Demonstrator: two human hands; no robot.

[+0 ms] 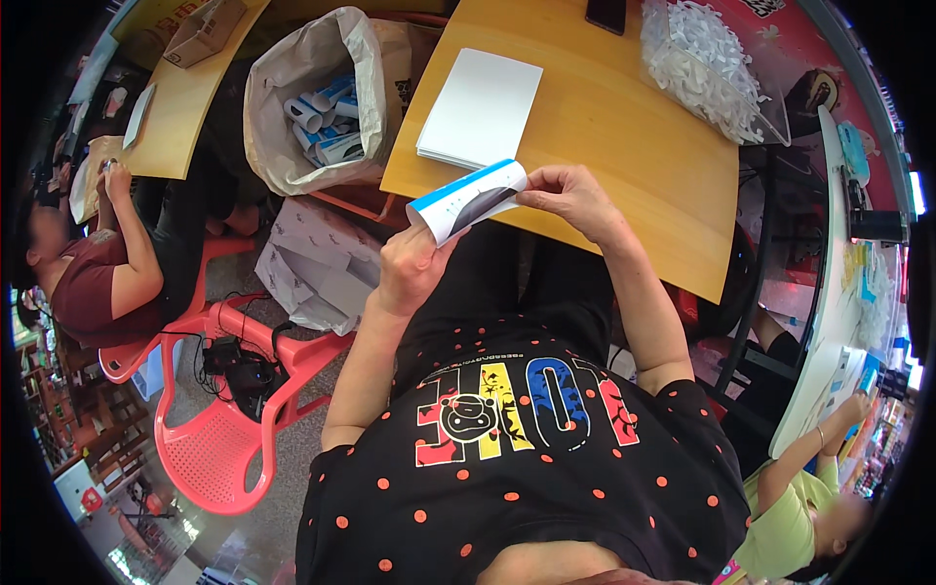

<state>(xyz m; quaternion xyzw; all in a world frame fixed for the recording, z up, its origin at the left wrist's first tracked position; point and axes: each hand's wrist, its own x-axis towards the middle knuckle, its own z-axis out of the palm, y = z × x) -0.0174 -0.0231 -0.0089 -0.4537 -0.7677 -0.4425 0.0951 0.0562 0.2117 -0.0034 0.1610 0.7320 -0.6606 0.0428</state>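
A sheet of printed paper in white, blue and dark grey, curled into a roll point(466, 202), is held over the near edge of the wooden table point(604, 107). My left hand point(408, 270) is closed round the roll's lower left end, some fingers hidden behind or inside it. My right hand point(573, 202) pinches the sheet's loose edge at the right end between thumb and fingers. Just beyond the roll lies a stack of white sheets point(483, 102). Left of the table, an open whitish sack point(273, 146) holds several similar blue and white rolls point(327, 122).
A clear plastic bin point(775, 109) heaped with small white plastic pieces point(697, 68) stands at the table's far right, near a dark phone point(606, 14). Pink chairs point(210, 468) and a white bag point(317, 258) are at left. Other people work at left point(102, 288) and lower right point(799, 497).
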